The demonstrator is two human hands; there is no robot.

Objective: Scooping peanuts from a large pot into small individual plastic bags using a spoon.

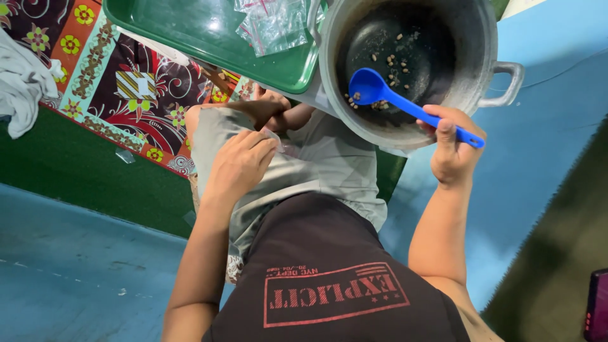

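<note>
My right hand grips the handle of a blue plastic spoon. The spoon's bowl dips into a large grey metal pot, where a few small brownish pieces lie on the dark bottom. My left hand rests on my lap and pinches a small clear plastic bag. The bag is mostly hidden by my fingers. I sit cross-legged in grey shorts, with the pot just beyond my knees.
A green plastic tray with several small clear bags sits left of the pot. A patterned floral mat and a white cloth lie at the left. Blue floor surrounds me. A dark device shows at the right edge.
</note>
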